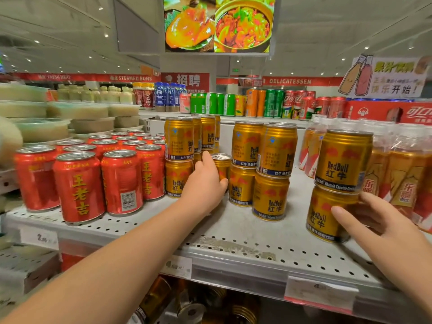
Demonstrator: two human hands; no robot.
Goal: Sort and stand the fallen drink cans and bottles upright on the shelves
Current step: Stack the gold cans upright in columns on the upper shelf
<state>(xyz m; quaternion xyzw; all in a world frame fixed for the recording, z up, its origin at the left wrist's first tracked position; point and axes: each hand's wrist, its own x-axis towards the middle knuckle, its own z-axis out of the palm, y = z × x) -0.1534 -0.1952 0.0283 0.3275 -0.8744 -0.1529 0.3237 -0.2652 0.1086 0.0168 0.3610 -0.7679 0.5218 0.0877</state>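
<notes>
1. Left hand curls round the lone gold can, thumb on its front. The can stands upright between gold stacks at 12 o'clock.
2. Right hand grips the bottom can of a two-can stack at 3 o'clock, with the top can upright on it.
3. Red cans stand at 9 o'clock on the perforated shelf.

Tea cans at shelf left, stacked energy-drink cans at middle, another two-can stack at right, beside bottles.

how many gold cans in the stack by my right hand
2: the lower can stands on the shelf, held by the right hand; the upper can sits on it. Others may hide behind.
</notes>
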